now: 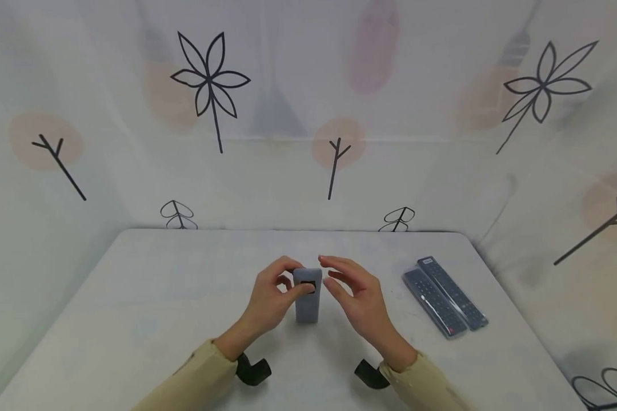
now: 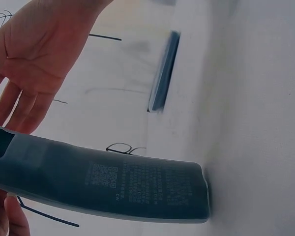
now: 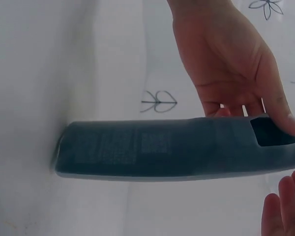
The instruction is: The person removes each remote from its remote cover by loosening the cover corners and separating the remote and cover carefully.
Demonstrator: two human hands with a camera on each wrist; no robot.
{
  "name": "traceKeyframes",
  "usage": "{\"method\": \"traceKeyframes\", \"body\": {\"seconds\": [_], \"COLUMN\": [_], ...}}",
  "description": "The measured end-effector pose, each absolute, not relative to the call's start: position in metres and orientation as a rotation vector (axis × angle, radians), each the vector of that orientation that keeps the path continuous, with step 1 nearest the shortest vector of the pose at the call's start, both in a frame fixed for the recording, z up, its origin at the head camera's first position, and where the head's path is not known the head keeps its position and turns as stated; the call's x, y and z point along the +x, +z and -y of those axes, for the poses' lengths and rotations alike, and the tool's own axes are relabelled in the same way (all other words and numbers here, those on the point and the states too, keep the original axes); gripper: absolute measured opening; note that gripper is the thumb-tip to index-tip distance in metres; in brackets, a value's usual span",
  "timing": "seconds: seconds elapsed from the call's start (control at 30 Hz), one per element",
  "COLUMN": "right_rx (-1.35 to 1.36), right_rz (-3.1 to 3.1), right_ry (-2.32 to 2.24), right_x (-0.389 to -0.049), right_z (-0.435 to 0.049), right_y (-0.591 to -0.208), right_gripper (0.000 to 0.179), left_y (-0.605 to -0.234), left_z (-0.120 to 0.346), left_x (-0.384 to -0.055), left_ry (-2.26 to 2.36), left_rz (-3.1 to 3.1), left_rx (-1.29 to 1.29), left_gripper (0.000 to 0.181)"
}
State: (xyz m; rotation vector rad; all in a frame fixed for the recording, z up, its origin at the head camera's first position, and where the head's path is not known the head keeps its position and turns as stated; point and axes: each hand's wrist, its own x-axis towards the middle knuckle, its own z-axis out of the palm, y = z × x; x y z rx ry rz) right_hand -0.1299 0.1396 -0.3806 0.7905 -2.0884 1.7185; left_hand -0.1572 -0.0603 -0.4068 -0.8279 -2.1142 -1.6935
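A dark blue-grey remote control (image 1: 307, 308) stands upright on the table, its back towards me. Printed text and a square code mark that back in the left wrist view, and a dark rectangular opening (image 3: 269, 133) lies near its upper end. My left hand (image 1: 271, 297) holds the upper end from the left, thumb at the opening and fingers behind. To the right of it, my right hand (image 1: 361, 297) has its fingers loosely spread, with the fingertips close to the remote's side. Whether they touch it is hard to tell.
Two more remote controls, one wider (image 1: 434, 302) and one narrower (image 1: 453, 294), lie side by side on the right of the white table (image 1: 159, 297). A patterned cloth backdrop (image 1: 277, 182) rises behind the far edge.
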Motion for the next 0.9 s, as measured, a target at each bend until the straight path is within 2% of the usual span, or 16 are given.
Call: {"method": "traceKeyframes", "body": {"seconds": [0.5,0.67,0.77,0.9], "right_rx": [0.854,0.866,0.880,0.886], "right_rz": [2.026,1.997,1.979,1.971], "right_ry": [1.712,1.647,1.624,1.610], "right_x": [-0.135,-0.138,-0.139,-0.139], "right_z": [-0.128,-0.127,-0.127,-0.127], "right_y": [-0.382,-0.384,-0.387,-0.391], "right_gripper": [0.027,0.025,0.025,0.025], "left_y": [-0.406,-0.388,-0.379,-0.390], "left_z": [0.057,0.056,0.055,0.054], "left_x": [-0.160,-0.150,-0.146,-0.157], "left_ry": [-1.662,-1.600,-1.556,-1.499], "left_rz": [2.085,2.038,1.971,1.852], "left_rx": [-0.867,-0.881,-0.931,-1.029], "left_gripper": [0.030,0.035,0.039,0.040]}}
